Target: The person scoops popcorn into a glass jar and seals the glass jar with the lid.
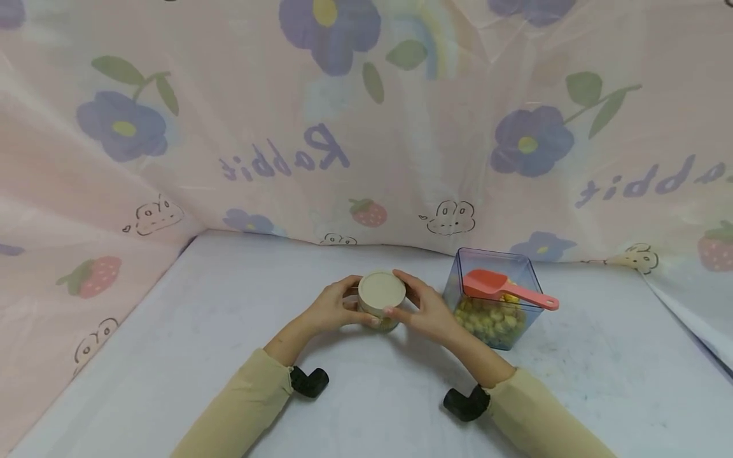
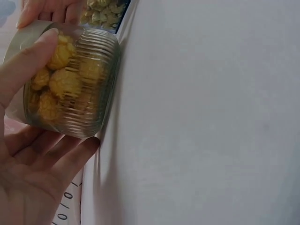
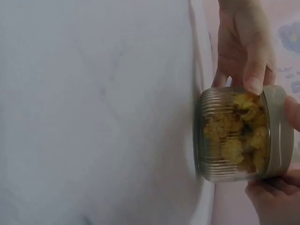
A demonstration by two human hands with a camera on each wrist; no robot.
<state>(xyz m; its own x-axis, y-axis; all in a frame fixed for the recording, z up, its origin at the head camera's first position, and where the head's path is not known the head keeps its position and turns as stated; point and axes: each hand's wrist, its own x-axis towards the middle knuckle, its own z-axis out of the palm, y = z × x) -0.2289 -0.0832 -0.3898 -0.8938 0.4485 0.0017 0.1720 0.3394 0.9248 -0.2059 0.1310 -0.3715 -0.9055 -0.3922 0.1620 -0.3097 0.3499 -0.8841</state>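
Both hands grip the ribbed glass snack jar (image 1: pixel 380 307) on the counter (image 1: pixel 366 394) just left of the clear bin (image 1: pixel 495 299) w/ pink scoop (image 1: pixel 504 289): left hand (image 1: pixel 332 308) fingers curl round its body, right hand (image 1: pixel 424 308) fingers pinch the beige lid (image 1: pixel 382 289); risk: lid cross-threads or jar tips & spills if the left grip slips on the ribs.

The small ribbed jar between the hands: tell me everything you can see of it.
The jar is small, round and clear, of ribbed glass or plastic, capped by a flat cream lid that is on. It holds yellow, lumpy snack pieces, filling much of it. It stands upright on the white table, just left of the clear square container. The left hand grips its left side, and the right hand holds it at the lid with its fingers on the rim.
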